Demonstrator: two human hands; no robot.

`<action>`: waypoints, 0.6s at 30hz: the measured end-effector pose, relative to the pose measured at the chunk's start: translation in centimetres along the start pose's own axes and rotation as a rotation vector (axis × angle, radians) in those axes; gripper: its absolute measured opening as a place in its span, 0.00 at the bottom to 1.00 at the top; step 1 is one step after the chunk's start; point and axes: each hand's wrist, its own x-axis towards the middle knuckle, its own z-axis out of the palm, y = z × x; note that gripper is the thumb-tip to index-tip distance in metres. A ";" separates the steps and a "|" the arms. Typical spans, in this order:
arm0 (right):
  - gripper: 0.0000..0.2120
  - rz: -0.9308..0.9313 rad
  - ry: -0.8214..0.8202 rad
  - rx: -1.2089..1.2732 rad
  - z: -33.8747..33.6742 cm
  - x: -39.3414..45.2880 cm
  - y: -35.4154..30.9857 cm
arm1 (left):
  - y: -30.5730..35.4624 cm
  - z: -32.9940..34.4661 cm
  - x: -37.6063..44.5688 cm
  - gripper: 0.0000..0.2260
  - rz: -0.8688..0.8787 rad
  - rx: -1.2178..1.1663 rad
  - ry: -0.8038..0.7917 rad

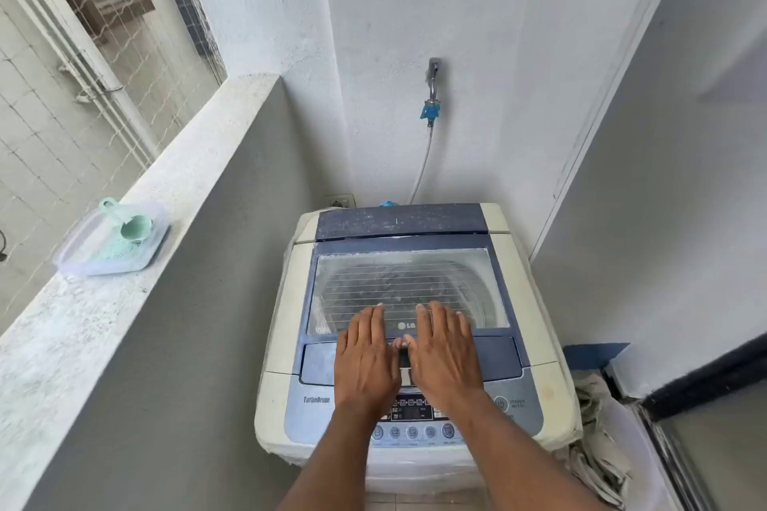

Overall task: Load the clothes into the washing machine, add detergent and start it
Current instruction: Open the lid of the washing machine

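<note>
At the middle of the view, toward six o'clock, a top-loading washing machine (415,328) stands in a narrow alcove with its lid (409,286) down. Both of the person's hands lie flat on the front edge of that lid, side by side with thumbs nearly touching: the left hand (365,357) at about seven o'clock of the lid's window, the right hand (446,353) at about five o'clock, each with fingers straight and spread, pressing on the surface and grasping nothing. Through the ribbed transparent window something dark shows inside the drum (too blurred to say what it is). Below the wrists, the control panel (415,417) runs along the machine's front with a row of round buttons, and the power button (501,403) sits at its three o'clock end. At nine o'clock of the machine, well apart on a pale stone ledge (137,228), sits an open clear plastic container (112,239) of pale green detergent powder with a mint-green scoop (133,222) lying in it. At twelve o'clock, on the white wall, a tap (433,75) carries a blue connector (430,111), and a grey hose (423,162) drops from it behind the machine. At four o'clock, just beside the machine's corner, crumpled pale cloth (593,440) lies in a translucent basket (635,448).
</note>
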 end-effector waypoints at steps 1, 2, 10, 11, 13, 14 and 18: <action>0.22 -0.007 -0.014 0.010 0.2 -0.1 0.0 | 0.0 0.0 -0.1 0.24 -0.004 0.006 0.000; 0.20 -0.015 -0.004 0.039 0.2 -0.2 0.0 | 0.0 0.1 -0.2 0.21 -0.011 -0.017 0.025; 0.08 -0.072 -0.033 0.154 1.6 -2.5 0.3 | -0.7 2.1 -1.7 0.02 0.142 -0.090 -0.008; 0.08 -0.085 -0.059 0.166 1.7 -2.7 0.5 | -0.7 2.2 -1.9 0.04 0.164 -0.094 -0.030; 0.08 -0.123 -0.119 0.171 2.1 -3.1 1.0 | -0.9 2.5 -2.1 0.09 0.201 -0.095 -0.082; 0.08 -0.130 -0.149 0.172 2.3 -3.3 1.2 | -1.0 2.7 -2.2 0.10 0.212 -0.085 -0.099; 0.12 -0.138 -0.242 0.182 2.2 -3.3 1.8 | -1.2 2.7 -2.3 0.14 0.199 -0.054 -0.173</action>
